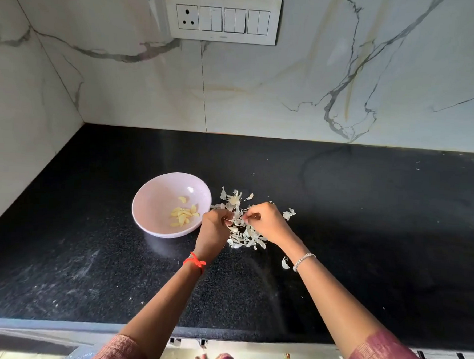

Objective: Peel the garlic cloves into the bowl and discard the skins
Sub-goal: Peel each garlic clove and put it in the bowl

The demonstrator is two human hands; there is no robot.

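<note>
A pale pink bowl point(157, 199) sits on the black counter and holds several peeled yellow garlic cloves point(184, 216). Right of it lies a heap of white garlic skins point(245, 234). My left hand point(213, 230) hovers just right of the bowl with its fingers curled round something small, mostly hidden, probably a clove. My right hand point(266, 221) is close beside it above the heap, its fingertips pinching a piece of skin. The two hands nearly touch.
The black granite counter point(365, 242) stretches wide to the right and ends at a marble wall behind. Stray skin bits point(285, 262) lie near my right wrist. A switch panel point(222, 18) is on the wall. The counter's front edge runs below my forearms.
</note>
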